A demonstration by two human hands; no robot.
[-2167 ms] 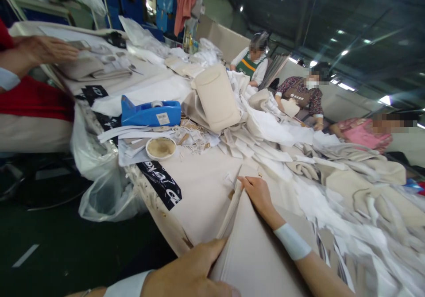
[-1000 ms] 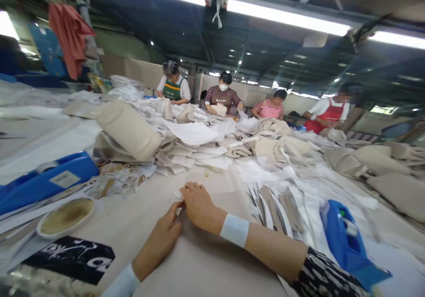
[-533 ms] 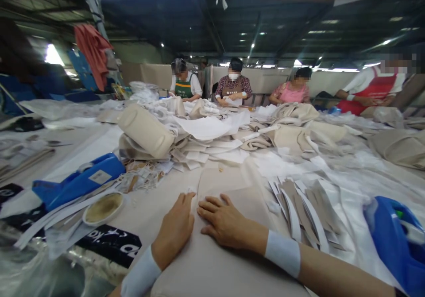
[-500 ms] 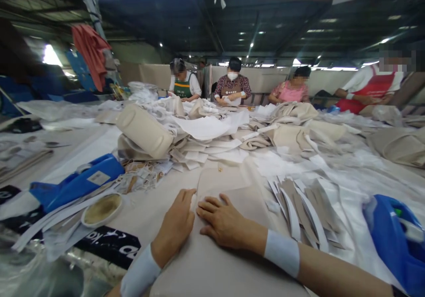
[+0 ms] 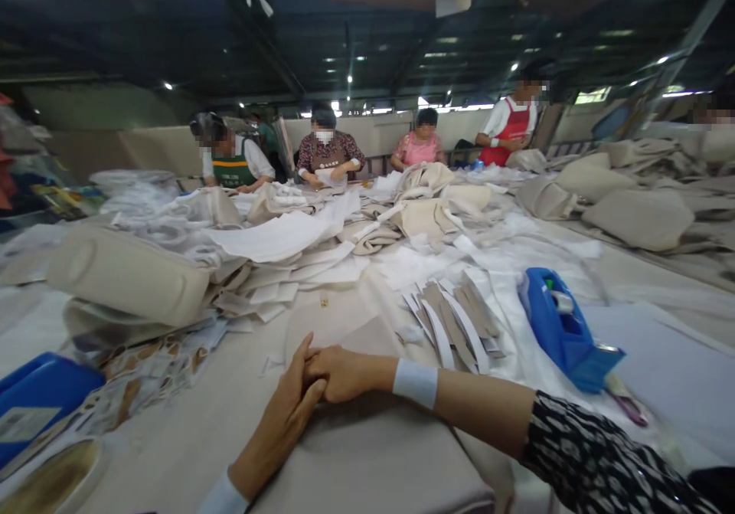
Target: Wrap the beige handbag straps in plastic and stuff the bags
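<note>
A smooth beige sheet-like piece [image 5: 367, 460], perhaps fabric or leather, lies in front of me, with a flap and a small gold-coloured fitting [image 5: 325, 303] near its far end. Over its left edge is my left hand [image 5: 290, 403], fingers stretched forward and thumb apart. My right hand [image 5: 347, 372] meets it from the right, fingers curled; their tips are hidden against the left palm, so whatever they pinch cannot be seen. Both wrists wear pale bands. Just right of the flap sits a bundle of grey and white strips [image 5: 453, 322].
A cut blue jug [image 5: 556, 330] stands right, beside white sheets [image 5: 660, 368]. Another blue jug [image 5: 46, 399] and a dish of brownish paste [image 5: 54, 476] are at left. Beige bag parts [image 5: 126, 273] and papers pile up ahead. Several co-workers [image 5: 330, 154] work across the table.
The view has turned right, so everything shifts left. My right hand has gone from lying flat on the beige piece to curled fingers against my left hand. The left thumb now stands apart.
</note>
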